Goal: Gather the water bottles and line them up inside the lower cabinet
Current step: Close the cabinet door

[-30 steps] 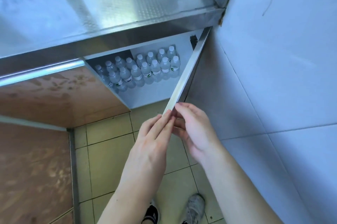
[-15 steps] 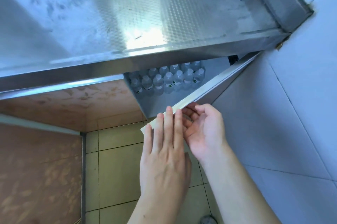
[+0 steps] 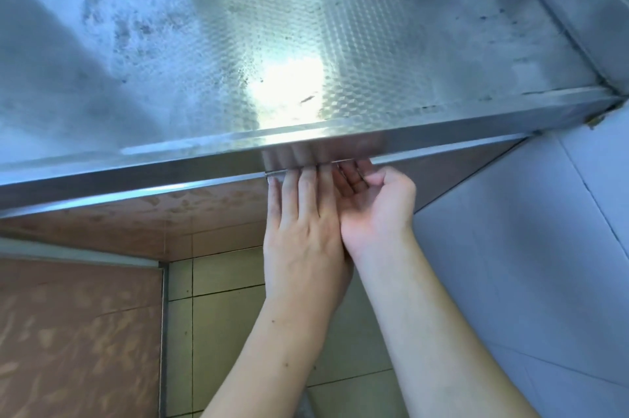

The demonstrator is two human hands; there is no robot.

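No water bottles show now; the steel counter's front lip (image 3: 442,136) and the swung-in cabinet door (image 3: 459,176) hide the cabinet's inside. My left hand (image 3: 303,223) lies flat against the door's free edge just under the lip, fingers straight and together, holding nothing. Right beside it, touching, my right hand (image 3: 377,206) is turned palm-up with its fingers curled on the same door edge. The fingertips of both hands are mirrored in the shiny lip.
The patterned stainless counter top (image 3: 272,43) fills the upper half of the view. A brown-tinted reflective panel (image 3: 85,332) stands at the left. Beige floor tiles (image 3: 221,315) lie below, and a white tiled wall (image 3: 527,264) runs close on the right.
The door has swung from wide open to almost shut, both hands moving up and in with it. The rows of bottles seen inside earlier are now out of sight.
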